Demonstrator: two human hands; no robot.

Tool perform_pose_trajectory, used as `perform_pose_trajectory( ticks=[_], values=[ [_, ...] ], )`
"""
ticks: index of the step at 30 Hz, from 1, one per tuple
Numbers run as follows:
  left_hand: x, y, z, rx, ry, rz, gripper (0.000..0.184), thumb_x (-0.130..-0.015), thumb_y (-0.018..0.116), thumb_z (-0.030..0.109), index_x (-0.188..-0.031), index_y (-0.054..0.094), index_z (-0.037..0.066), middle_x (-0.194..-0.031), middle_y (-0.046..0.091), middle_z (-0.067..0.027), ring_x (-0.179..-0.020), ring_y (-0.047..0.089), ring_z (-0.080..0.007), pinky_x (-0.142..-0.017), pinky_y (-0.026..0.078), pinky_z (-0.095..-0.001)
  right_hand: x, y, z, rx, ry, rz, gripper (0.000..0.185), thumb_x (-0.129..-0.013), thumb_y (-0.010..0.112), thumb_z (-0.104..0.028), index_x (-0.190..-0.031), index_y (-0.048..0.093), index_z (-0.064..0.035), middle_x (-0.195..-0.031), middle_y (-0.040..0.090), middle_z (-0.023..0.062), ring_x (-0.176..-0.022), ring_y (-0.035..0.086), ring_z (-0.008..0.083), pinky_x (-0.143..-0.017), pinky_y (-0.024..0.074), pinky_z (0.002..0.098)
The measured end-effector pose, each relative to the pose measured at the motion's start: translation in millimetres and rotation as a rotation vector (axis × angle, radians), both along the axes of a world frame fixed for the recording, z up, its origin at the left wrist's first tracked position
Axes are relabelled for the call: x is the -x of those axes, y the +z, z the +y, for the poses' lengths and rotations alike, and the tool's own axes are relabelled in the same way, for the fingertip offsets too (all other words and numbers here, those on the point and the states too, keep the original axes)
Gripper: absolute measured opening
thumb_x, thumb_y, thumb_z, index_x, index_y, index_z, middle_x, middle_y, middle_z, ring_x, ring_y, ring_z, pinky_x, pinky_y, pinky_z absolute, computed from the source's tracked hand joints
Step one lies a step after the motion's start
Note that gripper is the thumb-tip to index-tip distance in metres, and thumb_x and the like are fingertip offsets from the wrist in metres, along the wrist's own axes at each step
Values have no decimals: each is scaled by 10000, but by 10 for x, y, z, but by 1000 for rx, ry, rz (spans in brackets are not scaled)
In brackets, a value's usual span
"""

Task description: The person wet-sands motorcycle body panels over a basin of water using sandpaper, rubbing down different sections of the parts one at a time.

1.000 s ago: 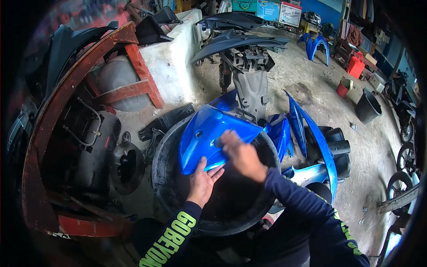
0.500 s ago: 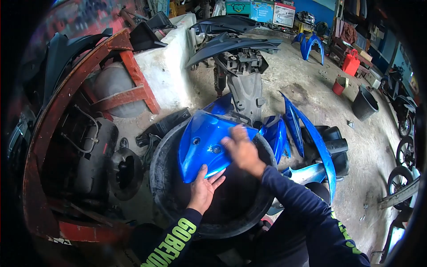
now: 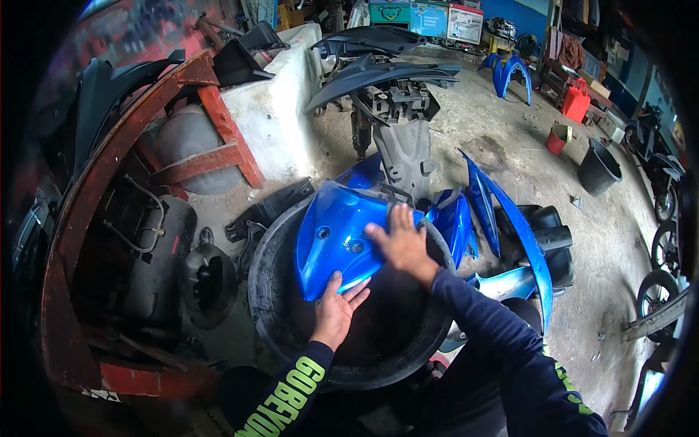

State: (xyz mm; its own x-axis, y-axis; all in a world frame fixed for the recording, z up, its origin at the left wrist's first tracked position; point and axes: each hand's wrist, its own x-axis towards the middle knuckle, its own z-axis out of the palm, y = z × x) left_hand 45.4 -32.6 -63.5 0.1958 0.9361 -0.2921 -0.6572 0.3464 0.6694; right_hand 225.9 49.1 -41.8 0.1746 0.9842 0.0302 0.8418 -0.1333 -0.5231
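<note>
A glossy blue motorcycle fairing panel (image 3: 338,222) with two round holes lies tilted over a wide black tub (image 3: 266,306). My left hand (image 3: 337,312) grips its lower edge, with the thumb on the upper face and the fingers along the underside. My right hand (image 3: 402,244) rests on the panel's right side, its fingers stretched out. Whether anything thin lies under that palm is hidden. Pale wet-looking or dusty streaks show along the panel's left and upper edges.
More blue panels (image 3: 510,218) lie on the floor to the right of the tub. A stripped motorcycle frame (image 3: 403,149) stands just beyond it. On the left are a reddish wooden frame (image 3: 62,269) and a dark cylinder tank (image 3: 164,247). A black bucket (image 3: 599,171) stands further right.
My right hand has shifted slightly right on the panel, and its fingers now look straighter. My left hand keeps its hold on the lower edge.
</note>
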Motion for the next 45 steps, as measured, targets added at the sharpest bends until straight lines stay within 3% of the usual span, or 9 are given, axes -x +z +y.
perform_pose_trajectory(
  ticks=[3, 7, 11, 15, 18, 23, 25, 41, 45],
  values=[
    [102, -153, 59, 58, 11, -89, 564, -957, 639, 314, -1388, 410, 31, -1318, 564, -178, -1168, 616, -379, -965, 526, -486, 193, 31, -312, -1, 218, -136, 1064, -871, 339, -802, -1548, 181, 3, -1621, 145, 228, -1517, 100, 353, -1159, 124, 642],
    [8, -2, 19, 43, 5, -67, 535, -964, 623, 339, -1365, 451, 31, -1305, 583, -159, -1169, 620, -356, -988, 513, -467, -140, -52, 134, 48, -85, 17, 1088, -874, 327, -805, -1543, 149, 35, -1624, 117, 235, -1517, 93, 352, -1172, 93, 623],
    [123, -151, 84, 79, 26, -120, 578, -957, 636, 325, -1397, 406, 30, -1316, 567, -176, -1165, 619, -377, -966, 527, -474, 152, 50, -260, 40, 222, -116, 1071, -867, 342, -809, -1557, 157, -10, -1629, 105, 223, -1522, 53, 345, -1168, 88, 634],
    [-2, 39, 9, 11, 31, -33, 542, -964, 624, 327, -1379, 440, 30, -1310, 579, -159, -1172, 619, -356, -978, 519, -476, 33, -25, 32, 17, -21, -7, 1055, -873, 342, -802, -1558, 163, -19, -1631, 101, 217, -1523, 66, 336, -1164, 76, 646],
    [80, -136, 73, 44, 19, -62, 538, -969, 619, 321, -1390, 431, 43, -1333, 564, -166, -1195, 602, -371, -984, 505, -476, 287, 151, -357, -36, 411, -202, 1046, -882, 364, -783, -1552, 173, -3, -1625, 135, 220, -1517, 106, 344, -1159, 75, 654],
    [48, 36, 27, 25, 3, -34, 481, -987, 600, 323, -1371, 461, 70, -1339, 567, -149, -1238, 573, -363, -992, 495, -475, 125, 186, -55, -87, 211, -117, 995, -898, 350, -767, -1549, 224, -25, -1628, 166, 190, -1519, 121, 318, -1158, 87, 652],
    [76, -51, 51, 43, 20, -54, 467, -992, 594, 309, -1369, 459, 71, -1344, 562, -149, -1234, 576, -369, -992, 496, -480, 318, 231, -323, -71, 569, -208, 974, -903, 346, -757, -1545, 244, -32, -1628, 174, 181, -1519, 124, 312, -1161, 84, 648],
    [166, -50, 88, -18, -62, -28, 334, -983, 587, 151, -1286, 528, 24, -1343, 551, -183, -1201, 594, -394, -1016, 492, -505, 245, 291, -175, -70, 690, -220, 968, -892, 372, -756, -1545, 256, -51, -1631, 172, 165, -1520, 123, 303, -1168, 59, 647],
    [145, -24, 86, -93, -96, 57, 323, -979, 587, 129, -1276, 527, 17, -1291, 589, -173, -1158, 624, -381, -1021, 491, -500, 109, 233, 37, -87, 466, -202, 1018, -879, 379, -777, -1546, 230, -23, -1636, 158, 159, -1522, 117, 296, -1173, 77, 632]
  ],
)
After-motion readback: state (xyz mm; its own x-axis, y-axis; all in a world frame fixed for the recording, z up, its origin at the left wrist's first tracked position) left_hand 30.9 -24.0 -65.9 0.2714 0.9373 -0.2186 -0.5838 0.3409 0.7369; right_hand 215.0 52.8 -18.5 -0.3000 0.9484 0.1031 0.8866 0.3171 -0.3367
